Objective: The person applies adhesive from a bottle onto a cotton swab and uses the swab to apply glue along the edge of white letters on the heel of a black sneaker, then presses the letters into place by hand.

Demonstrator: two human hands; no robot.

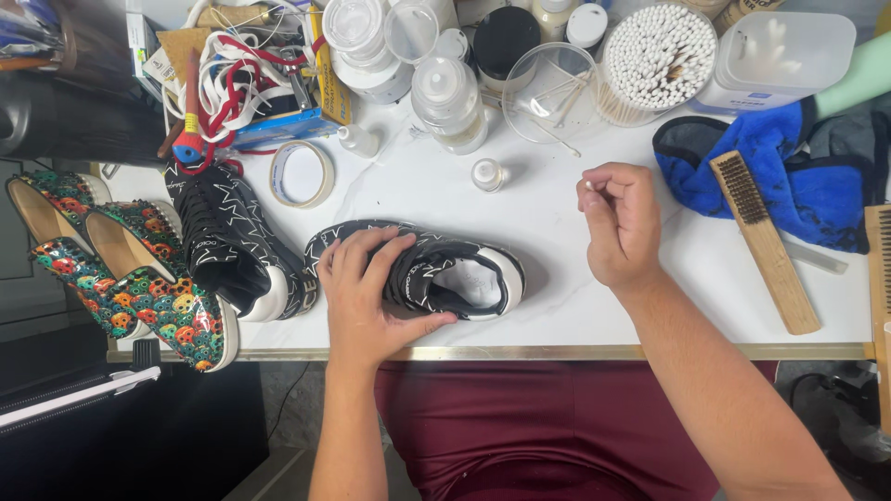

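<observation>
A black sneaker with white line patterns and a white sole [455, 274] lies on its side on the white table [557, 306]. My left hand [367, 292] rests on its toe and upper, gripping it. My right hand [620, 223] hovers to the right of the shoe, fingers curled, pinching a small white thing between thumb and fingertips; I cannot tell what it is. The matching second sneaker [232, 243] lies to the left.
Colourful patterned loafers [121, 269] sit at the left edge. A tape roll [302, 173], small bottles [448, 102], a clear bowl [548, 93], a tub of cotton swabs [654, 60], a blue cloth [789, 176] and a wooden brush [763, 241] crowd the back and right.
</observation>
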